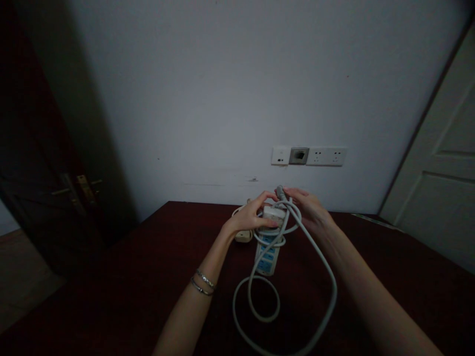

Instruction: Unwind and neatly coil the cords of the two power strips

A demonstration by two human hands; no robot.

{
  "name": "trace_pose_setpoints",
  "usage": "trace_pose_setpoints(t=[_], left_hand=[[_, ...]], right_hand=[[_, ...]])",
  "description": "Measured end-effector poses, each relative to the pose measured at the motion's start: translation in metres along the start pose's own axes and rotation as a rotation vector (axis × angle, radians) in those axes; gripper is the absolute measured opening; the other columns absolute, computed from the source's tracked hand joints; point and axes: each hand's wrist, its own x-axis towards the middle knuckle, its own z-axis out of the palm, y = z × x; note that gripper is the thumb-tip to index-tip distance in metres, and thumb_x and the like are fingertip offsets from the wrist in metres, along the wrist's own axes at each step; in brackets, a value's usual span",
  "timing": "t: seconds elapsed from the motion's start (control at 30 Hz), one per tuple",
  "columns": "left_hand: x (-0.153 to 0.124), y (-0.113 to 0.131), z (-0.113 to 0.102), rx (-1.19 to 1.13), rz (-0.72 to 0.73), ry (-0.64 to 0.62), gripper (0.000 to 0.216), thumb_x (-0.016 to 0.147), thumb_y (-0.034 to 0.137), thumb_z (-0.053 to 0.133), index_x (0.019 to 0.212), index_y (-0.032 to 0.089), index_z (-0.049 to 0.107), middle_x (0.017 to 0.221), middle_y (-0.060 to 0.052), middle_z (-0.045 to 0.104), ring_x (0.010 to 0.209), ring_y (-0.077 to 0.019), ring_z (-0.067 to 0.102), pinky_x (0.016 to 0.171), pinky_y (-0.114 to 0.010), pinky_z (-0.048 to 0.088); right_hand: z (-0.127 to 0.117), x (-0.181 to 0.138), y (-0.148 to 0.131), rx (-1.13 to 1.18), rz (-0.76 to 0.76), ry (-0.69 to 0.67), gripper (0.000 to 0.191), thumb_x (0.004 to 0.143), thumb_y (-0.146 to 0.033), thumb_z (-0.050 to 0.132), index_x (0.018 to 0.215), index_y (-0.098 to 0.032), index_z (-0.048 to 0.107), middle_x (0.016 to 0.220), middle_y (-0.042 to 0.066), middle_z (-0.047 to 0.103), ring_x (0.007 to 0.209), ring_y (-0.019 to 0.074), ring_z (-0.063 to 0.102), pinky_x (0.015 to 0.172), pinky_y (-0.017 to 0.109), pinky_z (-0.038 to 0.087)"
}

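Observation:
My left hand is closed around a white block that looks like a plug or adapter, at the far end of a power strip with blue sockets. Whether the block is plugged into the strip I cannot tell. Between the fingertips of my right hand is the grey cable connector, pointing up. Its pale cable crosses over the strip and loops towards me on the table. Some coils lie around the block. Beside the strip, partly behind my left wrist, sits a cream socket block.
Everything lies on a dark red table against a pale wall. Wall sockets and a grey wall plate are above its back edge. A dark door stands at left, a white door at right.

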Motion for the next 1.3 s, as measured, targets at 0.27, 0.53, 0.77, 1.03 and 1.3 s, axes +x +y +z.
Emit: trace_pose_setpoints(t=[0.27,0.53,0.77,1.03,1.3], left_hand=[[0.001,-0.007,-0.007,0.109,0.105,0.036,0.054,0.065,0.028,0.073,0.114,0.015,0.055,0.114,-0.011,0.06,0.103,-0.0222,0.055,0.09,-0.036,0.041],[0.003,-0.012,-0.007,0.147,0.131,0.119,0.055,0.068,0.028,0.072,0.119,0.016,0.057,0.12,-0.011,0.059,0.109,-0.0232,0.055,0.096,-0.038,0.04],[0.004,-0.015,-0.004,0.336,0.071,0.302,0.06,0.067,0.029,0.072,0.123,0.017,0.055,0.119,-0.011,0.061,0.107,-0.0243,0.057,0.095,-0.04,0.042],[0.005,-0.024,-0.005,0.323,0.133,0.358,0.058,0.066,0.029,0.073,0.121,0.016,0.057,0.12,-0.011,0.06,0.109,-0.0233,0.056,0.098,-0.039,0.041],[0.009,-0.038,-0.005,0.105,0.102,0.382,0.06,0.062,0.025,0.076,0.119,0.014,0.059,0.119,-0.012,0.061,0.109,-0.0243,0.057,0.097,-0.038,0.042]], right_hand=[[0.007,-0.017,0.003,0.062,-0.006,-0.016,0.037,0.054,-0.023,0.081,0.087,-0.018,0.064,0.081,0.005,0.07,0.068,0.0172,0.065,0.067,0.029,0.051],[0.0,-0.018,0.012,-0.076,-0.059,0.018,0.035,0.056,-0.037,0.08,0.083,-0.02,0.064,0.076,0.002,0.069,0.063,0.015,0.062,0.057,0.025,0.048],[-0.01,-0.018,0.004,-0.427,-0.12,-0.07,0.043,0.059,-0.058,0.07,0.064,-0.015,0.068,0.063,0.003,0.064,0.057,0.014,0.056,0.056,0.025,0.042],[-0.009,-0.024,-0.003,-0.459,-0.2,-0.28,0.035,0.067,-0.05,0.068,0.076,-0.017,0.071,0.067,0.003,0.065,0.063,0.0149,0.056,0.064,0.026,0.044],[-0.004,-0.015,0.016,-0.324,-0.192,-0.24,0.035,0.069,-0.051,0.065,0.075,-0.017,0.065,0.059,-0.001,0.059,0.053,0.0114,0.051,0.054,0.023,0.042]])
